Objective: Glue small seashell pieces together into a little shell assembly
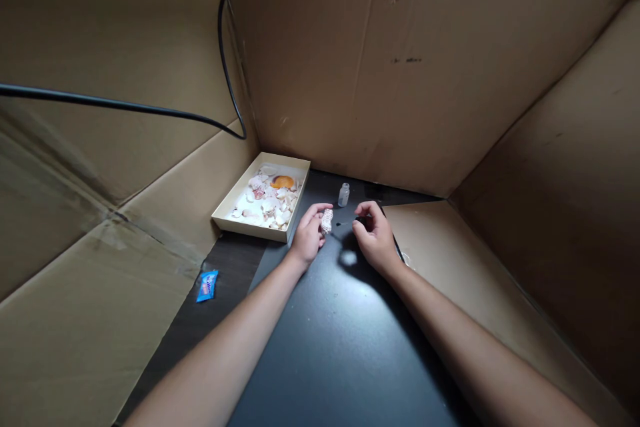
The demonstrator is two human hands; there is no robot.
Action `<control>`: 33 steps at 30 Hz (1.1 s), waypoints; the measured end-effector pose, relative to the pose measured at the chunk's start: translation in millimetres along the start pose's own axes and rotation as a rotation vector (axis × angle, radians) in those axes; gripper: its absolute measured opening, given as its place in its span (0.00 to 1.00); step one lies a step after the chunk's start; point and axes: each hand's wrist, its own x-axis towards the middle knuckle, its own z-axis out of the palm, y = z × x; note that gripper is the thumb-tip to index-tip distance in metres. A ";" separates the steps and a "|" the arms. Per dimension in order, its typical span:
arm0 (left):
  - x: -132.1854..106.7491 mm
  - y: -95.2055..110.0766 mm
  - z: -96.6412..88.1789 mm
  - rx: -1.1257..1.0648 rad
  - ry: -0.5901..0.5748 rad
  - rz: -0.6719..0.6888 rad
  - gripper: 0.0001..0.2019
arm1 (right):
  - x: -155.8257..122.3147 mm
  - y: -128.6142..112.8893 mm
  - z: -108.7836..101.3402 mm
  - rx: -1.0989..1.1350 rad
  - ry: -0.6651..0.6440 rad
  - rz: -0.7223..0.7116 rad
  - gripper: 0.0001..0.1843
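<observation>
Shell, whitish and ridged, clamped in left hand above the dark surface; fingers cover part of its left side. Right hand, apart from left, pinches a dark item mostly hidden by thumb and fingers; from it a thin stem appears to end in a small dark tip near the shell, too faint to identify. Small bottle stands beyond the gap between the hands; contents hard to make out. Tray of shells at left, lower pieces hidden by overlap. Blue packet near cardboard wall; print too small to read. Both forearms cut off at bottom edge.
</observation>
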 end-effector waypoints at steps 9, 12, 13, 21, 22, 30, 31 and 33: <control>1.2 -4.3 -1.9 0.043 -0.022 0.040 0.12 | 0.3 -0.8 3.5 0.016 -0.001 0.007 0.06; 1.2 -5.9 -2.2 0.080 -0.026 0.065 0.12 | 0.3 -1.9 3.3 0.011 0.026 -0.003 0.05; 1.1 -6.4 -2.1 0.100 -0.022 0.076 0.11 | 0.3 -2.2 3.0 0.011 0.020 -0.005 0.05; 8.6 -1.0 8.6 0.174 0.012 0.030 0.09 | 2.3 0.1 2.2 -0.036 0.081 -0.044 0.04; 11.3 1.3 10.4 0.147 0.004 0.020 0.10 | 2.4 0.3 2.3 -0.034 0.085 -0.042 0.04; 33.9 9.1 8.7 -0.220 -0.212 -0.139 0.16 | 2.5 2.4 3.0 -0.075 0.133 -0.033 0.06; 35.3 8.2 7.4 -0.251 -0.233 -0.168 0.16 | 2.7 2.8 2.9 -0.074 0.140 -0.029 0.06; 36.9 6.5 5.3 -0.311 -0.255 -0.212 0.14 | 3.0 3.0 2.5 -0.083 0.146 -0.033 0.06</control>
